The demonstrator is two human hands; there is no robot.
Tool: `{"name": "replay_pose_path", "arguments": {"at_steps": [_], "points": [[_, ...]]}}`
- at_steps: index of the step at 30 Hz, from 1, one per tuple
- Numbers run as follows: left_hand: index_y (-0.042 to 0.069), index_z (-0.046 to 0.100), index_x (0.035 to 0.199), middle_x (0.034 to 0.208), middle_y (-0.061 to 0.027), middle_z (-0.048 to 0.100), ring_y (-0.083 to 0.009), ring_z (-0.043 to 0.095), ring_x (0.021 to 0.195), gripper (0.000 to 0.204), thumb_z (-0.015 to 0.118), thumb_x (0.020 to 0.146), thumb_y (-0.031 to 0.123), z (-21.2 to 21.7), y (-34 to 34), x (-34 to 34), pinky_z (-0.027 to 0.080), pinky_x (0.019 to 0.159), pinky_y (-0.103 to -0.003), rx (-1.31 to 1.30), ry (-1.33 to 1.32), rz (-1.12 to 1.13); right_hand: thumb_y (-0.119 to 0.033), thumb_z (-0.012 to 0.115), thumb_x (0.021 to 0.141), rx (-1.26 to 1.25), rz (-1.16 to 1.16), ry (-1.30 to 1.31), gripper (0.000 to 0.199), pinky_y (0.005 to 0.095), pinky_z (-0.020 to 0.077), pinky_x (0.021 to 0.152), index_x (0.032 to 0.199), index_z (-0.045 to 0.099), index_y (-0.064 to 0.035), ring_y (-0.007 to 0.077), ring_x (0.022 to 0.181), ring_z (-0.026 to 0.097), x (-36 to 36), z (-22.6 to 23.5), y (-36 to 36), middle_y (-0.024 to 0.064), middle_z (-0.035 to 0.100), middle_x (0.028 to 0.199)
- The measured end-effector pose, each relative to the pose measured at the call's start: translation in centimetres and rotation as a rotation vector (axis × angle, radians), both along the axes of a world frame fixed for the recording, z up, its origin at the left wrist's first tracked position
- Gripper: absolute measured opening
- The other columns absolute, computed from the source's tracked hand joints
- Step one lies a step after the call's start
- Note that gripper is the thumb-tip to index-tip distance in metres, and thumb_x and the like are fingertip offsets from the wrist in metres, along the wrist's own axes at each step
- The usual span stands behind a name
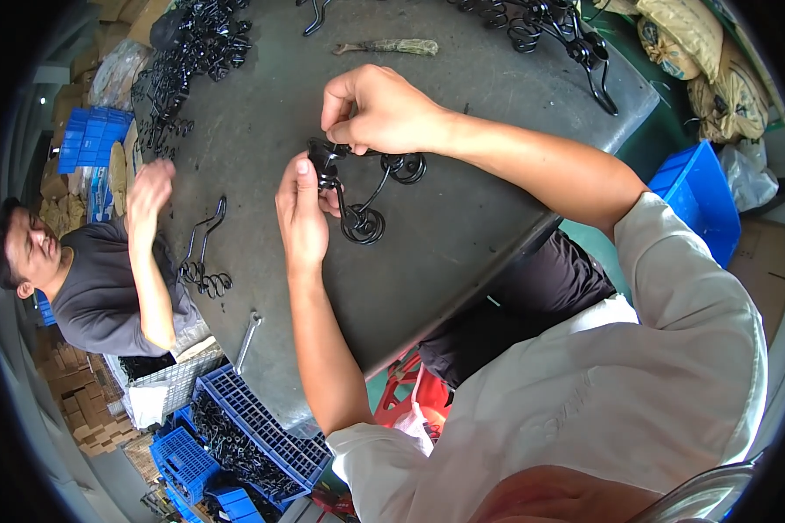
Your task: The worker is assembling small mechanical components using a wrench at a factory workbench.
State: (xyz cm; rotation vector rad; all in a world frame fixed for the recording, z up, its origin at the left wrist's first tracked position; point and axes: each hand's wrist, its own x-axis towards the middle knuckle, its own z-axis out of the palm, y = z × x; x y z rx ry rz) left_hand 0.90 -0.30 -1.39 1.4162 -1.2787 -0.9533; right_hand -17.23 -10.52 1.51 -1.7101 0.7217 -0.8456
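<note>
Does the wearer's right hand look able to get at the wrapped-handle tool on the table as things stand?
Probably yes: the right hand is near the wrapped-handle tool, and nothing seems to lie between them, though its fingers are busy at the black coiled part.

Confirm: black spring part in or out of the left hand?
In: the left hand has thumb and fingers around the black spring part. Cannot tell whether it touches the table.

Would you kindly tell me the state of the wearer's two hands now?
Left hand: closed, holding a black spring part.
Right hand: pinched closed at that part; exact hold hidden.
</note>
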Motion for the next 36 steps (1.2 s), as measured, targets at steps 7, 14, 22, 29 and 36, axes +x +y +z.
{"name": "replay_pose_path", "arguments": {"at_steps": [7, 14, 22, 29, 36], "points": [[0.004, 0.059, 0.112, 0.075, -0.0030, 0.061, -0.0076, 0.052, 0.063, 0.046, 0.044, 0.109, 0.048, -0.5, -0.1, -1.6, 0.040, 0.057, -0.023, 0.042, 0.111, -0.015, 0.002, 0.071, 0.083, -0.105, 0.020, -0.020, 0.004, 0.0287, 0.0524, 0.056, 0.086, 0.069, 0.0033, 0.0123, 0.059, 0.067, -0.3, 0.5, 0.3, 0.0081, 0.070, 0.075], [0.004, 0.059, 0.113, 0.076, -0.0015, 0.056, -0.0076, 0.050, 0.062, 0.041, 0.053, 0.107, 0.044, -0.9, -0.3, -2.0, 0.041, 0.056, -0.024, 0.018, 0.232, 0.069, 0.001, 0.068, 0.084, 0.028, 0.048, 0.060, 0.008, 0.0276, 0.0553, 0.058, 0.091, 0.069, 0.0039, 0.0136, 0.061, 0.068, -0.7, 0.6, -0.5, 0.0086, 0.069, 0.081], [0.004, 0.060, 0.112, 0.074, -0.0008, 0.056, -0.0075, 0.048, 0.059, 0.039, 0.056, 0.106, 0.042, -0.8, -0.3, -2.3, 0.040, 0.054, -0.024, -0.002, 0.217, 0.087, 0.000, 0.067, 0.084, 0.303, 0.093, 0.014, 0.009, 0.0275, 0.0569, 0.056, 0.092, 0.069, 0.0047, 0.0146, 0.063, 0.068, -0.5, -0.4, -2.2, 0.0089, 0.068, 0.079], [0.003, 0.061, 0.110, 0.071, 0.0011, 0.054, -0.0057, 0.046, 0.058, 0.038, 0.057, 0.105, 0.041, -1.0, -0.4, -2.2, 0.038, 0.052, -0.023, -0.019, 0.153, 0.102, 0.000, 0.068, 0.082, 0.389, 0.109, 0.030, 0.006, 0.0258, 0.0529, 0.050, 0.086, 0.068, 0.0043, 0.0147, 0.059, 0.065, -0.6, -0.3, -2.4, 0.0095, 0.067, 0.074], [0.003, 0.063, 0.107, 0.070, 0.0019, 0.054, -0.0047, 0.046, 0.057, 0.034, 0.061, 0.104, 0.037, -1.3, -0.4, -1.6, 0.037, 0.051, -0.022, -0.034, 0.092, 0.076, 0.000, 0.067, 0.078, 0.302, 0.171, 0.192, 0.006, 0.0266, 0.0493, 0.047, 0.083, 0.067, 0.0034, 0.0148, 0.058, 0.064, -1.3, 0.5, -2.3, 0.0106, 0.067, 0.073]]}}
